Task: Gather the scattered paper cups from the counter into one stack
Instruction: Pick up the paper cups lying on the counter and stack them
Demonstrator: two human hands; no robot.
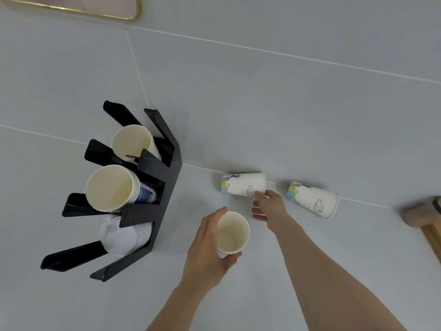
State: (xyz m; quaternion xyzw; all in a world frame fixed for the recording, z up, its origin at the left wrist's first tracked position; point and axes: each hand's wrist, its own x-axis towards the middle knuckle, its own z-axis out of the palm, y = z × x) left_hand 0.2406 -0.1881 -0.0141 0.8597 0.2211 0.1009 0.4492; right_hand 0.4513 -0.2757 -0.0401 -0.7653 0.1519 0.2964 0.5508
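My left hand (210, 244) is wrapped around an upright white paper cup (232, 234) whose open mouth faces me. Beyond it a printed paper cup (241, 183) lies on its side by the wall. My right hand (269, 205) reaches to that cup, fingers apart, with a fingertip touching its rim end. A second printed cup (312, 199) lies on its side further right, untouched.
A black cup rack (152, 187) stands at the left on the pale grey counter (310, 271), holding stacks of paper cups (112, 187) and clear lids (117, 235). A wooden object (422, 213) sits at the right edge. A gold-framed mirror (95, 8) hangs top left.
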